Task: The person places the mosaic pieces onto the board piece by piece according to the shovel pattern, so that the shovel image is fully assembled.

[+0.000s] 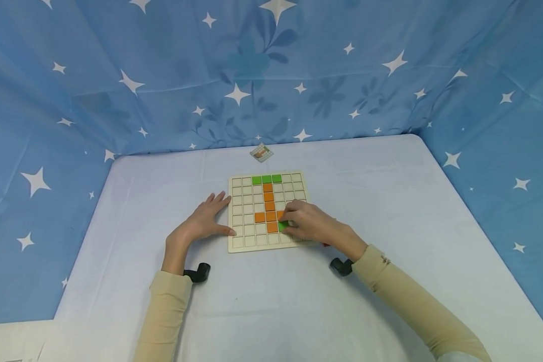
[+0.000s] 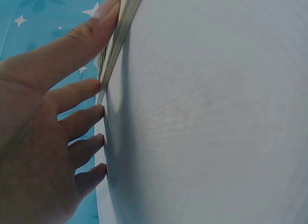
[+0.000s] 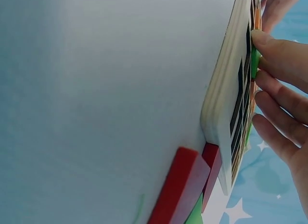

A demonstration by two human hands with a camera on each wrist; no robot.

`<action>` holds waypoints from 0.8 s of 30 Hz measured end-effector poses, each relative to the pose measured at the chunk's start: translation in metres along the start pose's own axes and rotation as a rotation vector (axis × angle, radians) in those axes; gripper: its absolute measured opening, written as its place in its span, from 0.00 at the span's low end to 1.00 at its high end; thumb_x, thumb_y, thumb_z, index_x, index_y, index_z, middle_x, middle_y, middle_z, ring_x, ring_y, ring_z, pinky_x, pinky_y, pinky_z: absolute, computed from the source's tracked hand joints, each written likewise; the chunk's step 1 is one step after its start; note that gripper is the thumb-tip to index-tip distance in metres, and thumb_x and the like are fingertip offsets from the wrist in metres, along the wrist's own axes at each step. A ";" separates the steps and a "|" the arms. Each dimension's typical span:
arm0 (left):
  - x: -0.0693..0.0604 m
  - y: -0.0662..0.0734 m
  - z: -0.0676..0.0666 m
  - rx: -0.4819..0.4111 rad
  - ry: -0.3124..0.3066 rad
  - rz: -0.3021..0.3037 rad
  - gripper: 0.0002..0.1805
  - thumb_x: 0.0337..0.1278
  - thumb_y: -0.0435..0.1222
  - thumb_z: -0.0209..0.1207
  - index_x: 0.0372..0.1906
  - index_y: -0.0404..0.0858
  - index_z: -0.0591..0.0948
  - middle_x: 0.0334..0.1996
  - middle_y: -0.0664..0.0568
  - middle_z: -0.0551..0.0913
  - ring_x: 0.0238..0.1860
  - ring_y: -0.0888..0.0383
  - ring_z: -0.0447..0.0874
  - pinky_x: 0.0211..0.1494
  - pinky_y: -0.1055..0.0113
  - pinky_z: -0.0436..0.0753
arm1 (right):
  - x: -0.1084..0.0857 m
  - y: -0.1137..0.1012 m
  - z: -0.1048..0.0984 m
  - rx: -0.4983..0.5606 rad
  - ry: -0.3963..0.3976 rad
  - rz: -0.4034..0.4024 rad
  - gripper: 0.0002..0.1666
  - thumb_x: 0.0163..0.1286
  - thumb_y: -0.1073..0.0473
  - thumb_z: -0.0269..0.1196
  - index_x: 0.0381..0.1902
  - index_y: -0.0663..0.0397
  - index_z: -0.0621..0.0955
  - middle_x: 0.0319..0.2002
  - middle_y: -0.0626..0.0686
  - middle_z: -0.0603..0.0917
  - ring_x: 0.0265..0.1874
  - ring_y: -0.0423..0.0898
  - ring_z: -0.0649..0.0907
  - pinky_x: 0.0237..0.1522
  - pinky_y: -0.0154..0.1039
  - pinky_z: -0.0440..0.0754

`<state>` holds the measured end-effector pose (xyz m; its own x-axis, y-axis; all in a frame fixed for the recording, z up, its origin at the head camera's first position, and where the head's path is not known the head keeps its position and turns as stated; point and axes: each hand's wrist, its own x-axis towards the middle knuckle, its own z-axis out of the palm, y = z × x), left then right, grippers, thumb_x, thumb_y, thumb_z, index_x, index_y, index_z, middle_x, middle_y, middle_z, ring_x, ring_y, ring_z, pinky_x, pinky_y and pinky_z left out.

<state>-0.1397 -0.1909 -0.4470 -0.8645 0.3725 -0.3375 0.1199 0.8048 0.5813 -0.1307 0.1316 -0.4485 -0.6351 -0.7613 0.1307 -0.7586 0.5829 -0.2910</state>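
A cream wooden grid board (image 1: 253, 248) lies on the white-covered table. Three green tiles (image 1: 266, 179) sit in its far row, and several orange tiles (image 1: 269, 206) form a cross shape below them. My right hand (image 1: 305, 221) pinches a green tile (image 1: 283, 227) between thumb and fingers at the board, beside the lowest orange tile; the right wrist view shows this green tile (image 3: 254, 60) partly covered by the thumb. At the board's left side my left hand (image 1: 203, 218) is spread, its thumb (image 2: 72, 48) touching the edge.
Beyond the board lies a small pattern card (image 1: 261, 152). Red blocks (image 3: 175, 183) and a green piece (image 3: 195, 213) lie beside the board's right side, mostly hidden by the right forearm in the head view. Blue star-patterned curtain (image 1: 253, 75) surrounds the table's back and sides.
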 end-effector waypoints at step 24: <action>-0.001 0.001 -0.001 -0.007 -0.002 0.000 0.58 0.52 0.48 0.76 0.82 0.37 0.55 0.84 0.40 0.45 0.84 0.38 0.34 0.84 0.39 0.40 | -0.015 0.006 -0.009 0.098 0.018 0.090 0.12 0.64 0.60 0.74 0.46 0.55 0.90 0.45 0.50 0.86 0.45 0.46 0.83 0.50 0.42 0.86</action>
<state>-0.1389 -0.1909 -0.4448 -0.8635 0.3735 -0.3390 0.1167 0.8018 0.5861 -0.1271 0.1485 -0.4438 -0.7031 -0.7015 0.1161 -0.6811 0.6176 -0.3934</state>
